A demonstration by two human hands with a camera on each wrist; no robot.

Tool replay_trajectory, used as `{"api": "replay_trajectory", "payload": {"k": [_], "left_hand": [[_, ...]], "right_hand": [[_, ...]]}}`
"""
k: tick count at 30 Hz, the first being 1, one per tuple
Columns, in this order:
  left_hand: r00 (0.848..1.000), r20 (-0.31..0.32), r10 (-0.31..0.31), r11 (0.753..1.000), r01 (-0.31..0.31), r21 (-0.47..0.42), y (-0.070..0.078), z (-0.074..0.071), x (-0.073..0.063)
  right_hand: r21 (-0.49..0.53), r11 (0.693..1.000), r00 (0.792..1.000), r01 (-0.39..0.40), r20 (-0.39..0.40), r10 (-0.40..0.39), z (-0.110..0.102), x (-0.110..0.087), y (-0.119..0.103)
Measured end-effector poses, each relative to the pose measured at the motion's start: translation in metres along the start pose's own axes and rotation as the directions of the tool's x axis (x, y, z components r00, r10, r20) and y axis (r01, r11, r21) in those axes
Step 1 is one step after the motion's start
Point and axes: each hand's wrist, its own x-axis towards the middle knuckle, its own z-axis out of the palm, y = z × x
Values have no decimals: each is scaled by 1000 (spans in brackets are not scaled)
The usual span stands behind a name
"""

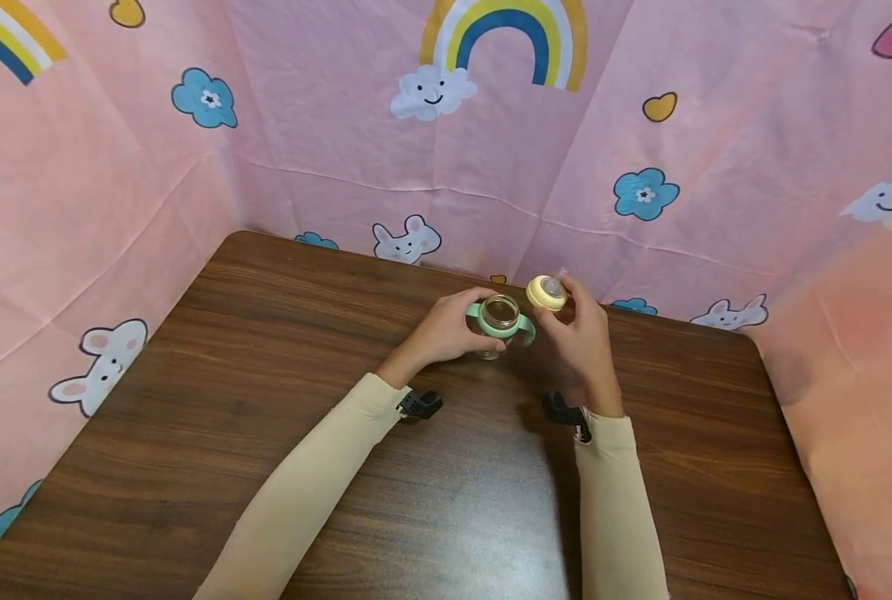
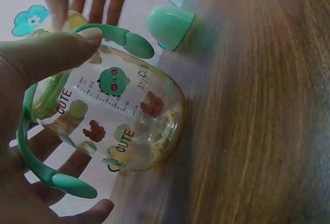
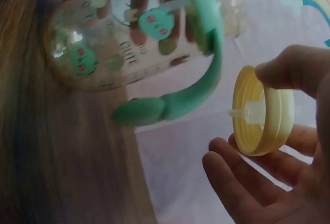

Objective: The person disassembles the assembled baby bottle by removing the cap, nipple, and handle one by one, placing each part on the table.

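Note:
My left hand (image 1: 446, 327) grips a clear baby bottle (image 2: 116, 105) by its neck, thumb on one side and fingers on the other. The bottle has printed cartoon figures and a green two-handled ring (image 2: 38, 162); its mouth is uncovered. Whether its base touches the table I cannot tell. To its right, my right hand (image 1: 584, 337) pinches a yellow screw collar (image 1: 542, 293) with a clear nipple (image 1: 553, 287), held apart from the bottle. The right wrist view shows the collar's threaded inside and a small clear tube (image 3: 250, 112) in it.
A green dome-shaped cap (image 2: 170, 27) stands on the table beyond the bottle in the left wrist view; the head view does not show it. The brown wooden table (image 1: 303, 333) ends at a pink patterned cloth (image 1: 326, 133) behind and at both sides.

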Motion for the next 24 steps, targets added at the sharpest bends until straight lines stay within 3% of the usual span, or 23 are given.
{"api": "replay_trajectory", "payload": {"k": [5,11,17,24], "left_hand": [[1000,1,-5,1000,5,13,1,0,2],[1000,7,-9,1000,9,21,1,0,1],[1000,8,-15,1000,15,26,3,3,3],[1000,-3,-13,1000,14,20,1,3,4]], "right_hand": [[3,994,993,-108,49,108,2,0,7],[-54,985,979,-164,115,169,2,-1,16],[-109,978,967,-180,164,196,-2,0,27],[-182,971,967,-155,173,187,-1,2,37]]}}
